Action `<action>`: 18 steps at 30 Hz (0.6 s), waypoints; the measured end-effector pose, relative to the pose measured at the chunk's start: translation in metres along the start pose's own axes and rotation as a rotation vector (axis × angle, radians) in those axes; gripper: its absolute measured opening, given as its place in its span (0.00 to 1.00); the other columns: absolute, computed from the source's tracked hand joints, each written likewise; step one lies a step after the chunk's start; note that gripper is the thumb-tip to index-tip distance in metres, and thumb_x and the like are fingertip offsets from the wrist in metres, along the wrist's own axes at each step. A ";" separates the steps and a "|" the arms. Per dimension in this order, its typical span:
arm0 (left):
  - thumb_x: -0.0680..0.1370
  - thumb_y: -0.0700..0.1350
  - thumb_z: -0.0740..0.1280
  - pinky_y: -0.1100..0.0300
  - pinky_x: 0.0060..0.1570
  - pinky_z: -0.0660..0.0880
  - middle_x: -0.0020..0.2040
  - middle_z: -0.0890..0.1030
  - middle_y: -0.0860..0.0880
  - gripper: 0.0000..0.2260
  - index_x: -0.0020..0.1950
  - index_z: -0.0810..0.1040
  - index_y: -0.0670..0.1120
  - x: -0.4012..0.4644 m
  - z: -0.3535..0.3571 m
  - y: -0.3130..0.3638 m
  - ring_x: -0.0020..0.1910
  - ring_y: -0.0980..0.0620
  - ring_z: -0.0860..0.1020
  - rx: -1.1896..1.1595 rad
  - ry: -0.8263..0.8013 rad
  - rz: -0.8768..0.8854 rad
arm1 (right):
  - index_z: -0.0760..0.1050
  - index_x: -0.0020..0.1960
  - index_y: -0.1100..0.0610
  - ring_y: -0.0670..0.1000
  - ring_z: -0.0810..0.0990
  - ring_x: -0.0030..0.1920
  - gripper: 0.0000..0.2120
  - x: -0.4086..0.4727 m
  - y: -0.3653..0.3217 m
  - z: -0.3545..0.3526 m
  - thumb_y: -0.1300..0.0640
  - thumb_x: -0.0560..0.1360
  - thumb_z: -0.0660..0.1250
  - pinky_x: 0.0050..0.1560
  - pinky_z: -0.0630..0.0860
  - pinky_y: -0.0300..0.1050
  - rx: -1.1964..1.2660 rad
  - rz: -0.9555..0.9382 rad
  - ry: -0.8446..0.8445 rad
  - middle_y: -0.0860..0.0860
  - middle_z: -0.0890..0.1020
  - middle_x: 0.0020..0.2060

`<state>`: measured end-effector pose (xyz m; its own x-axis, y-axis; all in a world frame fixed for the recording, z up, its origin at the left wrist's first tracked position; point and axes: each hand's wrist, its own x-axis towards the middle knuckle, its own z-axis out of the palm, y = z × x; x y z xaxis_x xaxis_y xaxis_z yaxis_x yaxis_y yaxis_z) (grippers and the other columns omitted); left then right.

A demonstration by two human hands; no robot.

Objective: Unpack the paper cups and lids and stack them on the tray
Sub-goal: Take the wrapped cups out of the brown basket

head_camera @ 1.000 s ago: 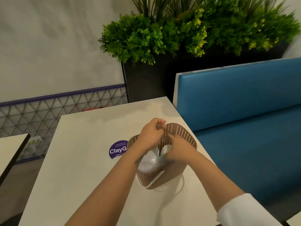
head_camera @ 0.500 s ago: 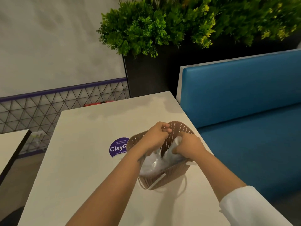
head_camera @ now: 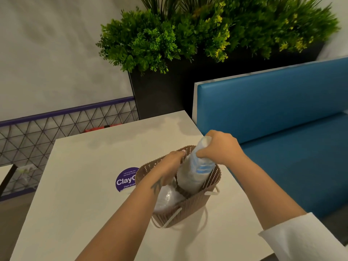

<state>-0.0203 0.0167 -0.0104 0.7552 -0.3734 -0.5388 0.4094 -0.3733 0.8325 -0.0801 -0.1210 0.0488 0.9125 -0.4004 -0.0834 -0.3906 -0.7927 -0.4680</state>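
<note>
Barely started: my right hand point(head_camera: 219, 147) grips the wrapped cups point(head_camera: 195, 172) mid-frame, half out of the basket point(head_camera: 190, 206); left hand point(head_camera: 169, 166) fingers inside, can't tell. Lids point(head_camera: 167, 200) remain; no tray visible.

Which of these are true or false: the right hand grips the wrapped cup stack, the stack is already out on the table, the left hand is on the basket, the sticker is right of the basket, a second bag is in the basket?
1. The right hand grips the wrapped cup stack. True.
2. The cup stack lies on the table. False: its lower end is in the basket, tilted, top end raised.
3. The left hand is at the basket's far rim. True.
4. The sticker is right of the basket. False: it is left of it.
5. A second clear bag sits in the basket. True.
</note>
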 end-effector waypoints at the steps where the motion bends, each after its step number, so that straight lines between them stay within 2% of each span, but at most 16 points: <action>1: 0.82 0.54 0.56 0.47 0.67 0.63 0.68 0.70 0.49 0.22 0.72 0.65 0.44 0.001 0.001 0.000 0.66 0.45 0.69 -0.023 -0.016 0.003 | 0.72 0.60 0.52 0.54 0.74 0.47 0.25 -0.001 -0.001 -0.007 0.46 0.65 0.71 0.41 0.70 0.43 0.012 0.002 0.011 0.50 0.76 0.45; 2: 0.81 0.58 0.56 0.40 0.69 0.62 0.72 0.69 0.46 0.25 0.73 0.64 0.45 0.001 0.002 0.001 0.69 0.42 0.68 -0.030 -0.024 0.018 | 0.72 0.60 0.52 0.54 0.75 0.47 0.25 -0.002 -0.002 -0.013 0.46 0.65 0.71 0.41 0.70 0.43 0.026 0.006 0.024 0.50 0.76 0.45; 4: 0.74 0.66 0.57 0.34 0.67 0.63 0.72 0.69 0.43 0.33 0.73 0.67 0.47 0.006 0.003 0.001 0.69 0.38 0.68 -0.034 -0.036 0.010 | 0.72 0.60 0.52 0.54 0.75 0.46 0.25 -0.005 -0.004 -0.027 0.47 0.65 0.71 0.39 0.70 0.42 0.049 0.007 0.052 0.50 0.77 0.44; 5: 0.71 0.69 0.57 0.34 0.67 0.64 0.72 0.69 0.43 0.37 0.73 0.68 0.48 0.010 0.002 0.001 0.69 0.38 0.68 -0.046 -0.047 -0.008 | 0.73 0.59 0.52 0.54 0.75 0.46 0.24 -0.007 -0.004 -0.034 0.47 0.65 0.71 0.39 0.70 0.41 0.059 0.004 0.070 0.50 0.77 0.43; 8: 0.71 0.72 0.55 0.37 0.69 0.62 0.74 0.67 0.45 0.38 0.73 0.68 0.49 0.002 0.002 0.007 0.71 0.39 0.67 -0.074 -0.074 -0.051 | 0.72 0.59 0.52 0.53 0.76 0.46 0.23 -0.013 -0.006 -0.052 0.48 0.66 0.71 0.41 0.70 0.43 0.089 -0.006 0.126 0.50 0.78 0.45; 10: 0.72 0.72 0.57 0.41 0.65 0.70 0.68 0.74 0.47 0.33 0.66 0.75 0.50 -0.007 0.002 0.014 0.63 0.42 0.75 -0.095 -0.111 -0.050 | 0.71 0.60 0.50 0.53 0.75 0.46 0.24 -0.016 -0.005 -0.062 0.48 0.66 0.71 0.39 0.69 0.42 0.122 -0.006 0.152 0.49 0.76 0.43; 11: 0.76 0.68 0.57 0.47 0.58 0.76 0.62 0.78 0.47 0.27 0.60 0.78 0.49 -0.012 0.002 0.018 0.57 0.46 0.78 -0.129 -0.133 -0.023 | 0.70 0.60 0.49 0.53 0.75 0.46 0.24 -0.018 -0.004 -0.066 0.48 0.66 0.71 0.36 0.68 0.42 0.143 -0.001 0.161 0.48 0.75 0.41; 13: 0.81 0.59 0.57 0.55 0.43 0.77 0.52 0.80 0.48 0.18 0.52 0.79 0.48 -0.013 0.003 0.025 0.47 0.50 0.78 -0.179 -0.175 0.024 | 0.67 0.59 0.48 0.53 0.75 0.43 0.24 -0.021 0.001 -0.073 0.47 0.66 0.70 0.31 0.66 0.41 0.188 0.021 0.176 0.47 0.73 0.38; 15: 0.81 0.54 0.59 0.54 0.43 0.77 0.48 0.79 0.47 0.14 0.49 0.79 0.47 -0.019 0.005 0.034 0.45 0.49 0.78 -0.205 -0.198 0.065 | 0.66 0.58 0.47 0.53 0.74 0.42 0.22 -0.026 0.009 -0.078 0.46 0.67 0.69 0.30 0.65 0.41 0.223 0.051 0.201 0.48 0.73 0.38; 18: 0.80 0.54 0.60 0.55 0.49 0.76 0.52 0.80 0.46 0.14 0.50 0.78 0.46 -0.026 0.018 0.048 0.51 0.49 0.78 -0.203 -0.267 0.084 | 0.67 0.59 0.47 0.52 0.76 0.43 0.21 -0.037 0.026 -0.086 0.45 0.69 0.68 0.33 0.70 0.42 0.270 0.105 0.254 0.48 0.74 0.41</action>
<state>-0.0289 -0.0069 0.0413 0.6413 -0.6145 -0.4595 0.4651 -0.1650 0.8698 -0.1348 -0.1661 0.1157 0.7970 -0.6009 0.0618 -0.4034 -0.6056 -0.6859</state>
